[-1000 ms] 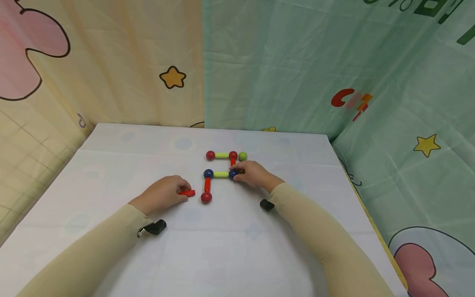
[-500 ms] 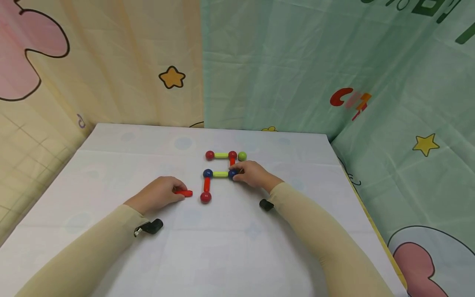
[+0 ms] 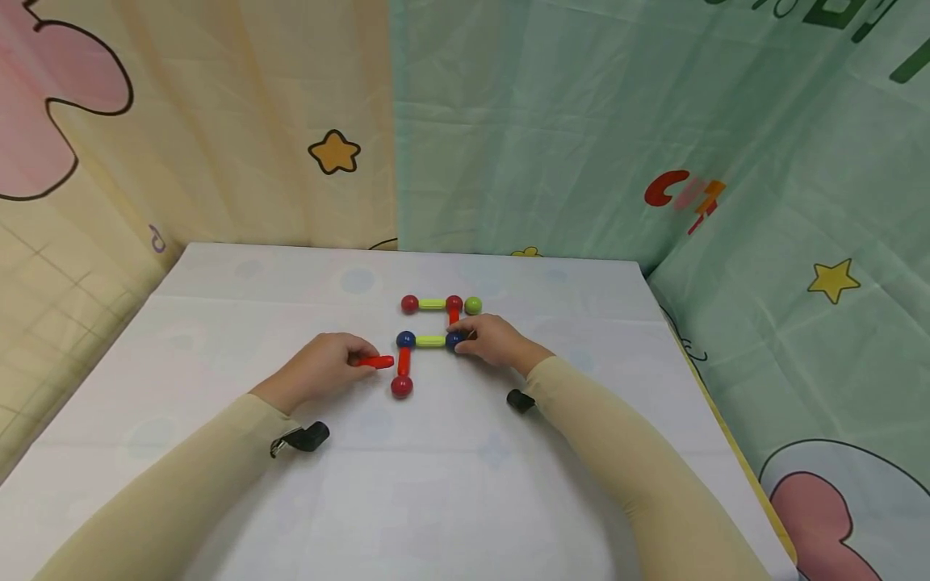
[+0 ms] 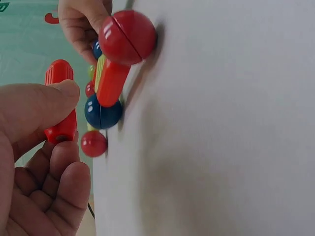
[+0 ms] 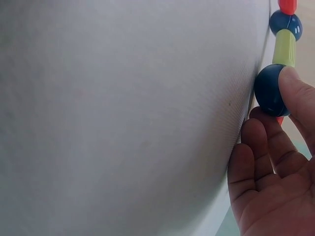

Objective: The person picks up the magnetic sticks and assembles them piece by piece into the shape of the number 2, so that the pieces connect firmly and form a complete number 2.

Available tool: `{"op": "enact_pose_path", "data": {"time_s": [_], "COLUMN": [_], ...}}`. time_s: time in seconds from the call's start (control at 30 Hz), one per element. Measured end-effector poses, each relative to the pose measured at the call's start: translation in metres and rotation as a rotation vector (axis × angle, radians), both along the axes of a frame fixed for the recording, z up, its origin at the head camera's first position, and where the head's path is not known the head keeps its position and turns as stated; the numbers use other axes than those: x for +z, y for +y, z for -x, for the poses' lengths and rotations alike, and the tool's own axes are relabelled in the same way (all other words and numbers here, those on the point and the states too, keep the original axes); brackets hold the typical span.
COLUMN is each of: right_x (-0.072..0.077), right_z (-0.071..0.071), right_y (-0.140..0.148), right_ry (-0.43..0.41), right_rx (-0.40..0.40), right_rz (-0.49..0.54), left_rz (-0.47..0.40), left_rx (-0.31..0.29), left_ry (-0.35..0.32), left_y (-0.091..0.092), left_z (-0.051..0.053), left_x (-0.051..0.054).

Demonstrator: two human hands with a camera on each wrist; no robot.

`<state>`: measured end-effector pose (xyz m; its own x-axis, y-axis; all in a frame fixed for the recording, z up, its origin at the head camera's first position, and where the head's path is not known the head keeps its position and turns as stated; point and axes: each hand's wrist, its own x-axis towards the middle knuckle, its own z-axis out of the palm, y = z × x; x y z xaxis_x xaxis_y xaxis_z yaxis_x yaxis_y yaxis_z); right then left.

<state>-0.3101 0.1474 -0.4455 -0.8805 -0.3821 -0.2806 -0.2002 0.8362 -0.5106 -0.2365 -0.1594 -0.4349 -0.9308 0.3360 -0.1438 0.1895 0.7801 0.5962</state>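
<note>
A chain of coloured balls and rods lies on the white table. My left hand [image 3: 324, 369] pinches a loose red rod [image 4: 60, 123] between thumb and fingers, just left of the chain and apart from it. The right hand [image 3: 496, 339] grips the right dark blue ball [image 5: 268, 91] with thumb and fingers. From that ball a yellow-green rod [image 3: 430, 341] runs to the left blue ball [image 3: 406, 340]. A red rod [image 3: 403, 361] joins this one to the near red ball [image 3: 402, 386]. Farther back, another yellow-green rod [image 3: 432, 304] links two red balls.
A green ball [image 3: 473, 306] sits beside the back right red ball [image 3: 454, 303]. The white-covered table [image 3: 436, 484] meets patterned curtains at the back and right. Black wrist cameras [image 3: 305, 437] stick out from both sleeves.
My left hand first drew slightly left, then moved right and away from me, bringing the red rod close to the chain. The right hand keeps its hold on the blue ball.
</note>
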Motion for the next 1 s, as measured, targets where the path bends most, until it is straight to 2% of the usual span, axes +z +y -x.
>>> {"op": "enact_pose_path", "data": {"time_s": [0.17, 0.43, 0.53, 0.6, 0.77, 1.0], "right_x": [0.000, -0.001, -0.002, -0.002, -0.002, -0.002], "right_z": [0.000, 0.002, 0.002, 0.002, 0.002, 0.002], "right_y": [0.000, 0.001, 0.001, 0.001, 0.002, 0.002], "right_ry": [0.000, -0.002, 0.002, 0.004, 0.013, 0.023], "right_rx": [-0.002, 0.001, 0.007, 0.009, 0.020, 0.024], "right_rz": [0.001, -0.003, -0.003, -0.001, 0.002, -0.004], "left_rz": [-0.049, -0.059, -0.056, -0.041, -0.012, -0.019], "left_rx": [-0.028, -0.104, -0.128, -0.144, -0.152, -0.172], "left_ry": [-0.013, 0.032, 0.041, 0.070, 0.111, 0.107], "left_y": [0.022, 0.051, 0.057, 0.060, 0.064, 0.069], "left_z": [-0.002, -0.007, -0.008, -0.009, -0.009, -0.010], "left_x": [0.004, 0.002, 0.000, -0.003, -0.008, -0.010]}}
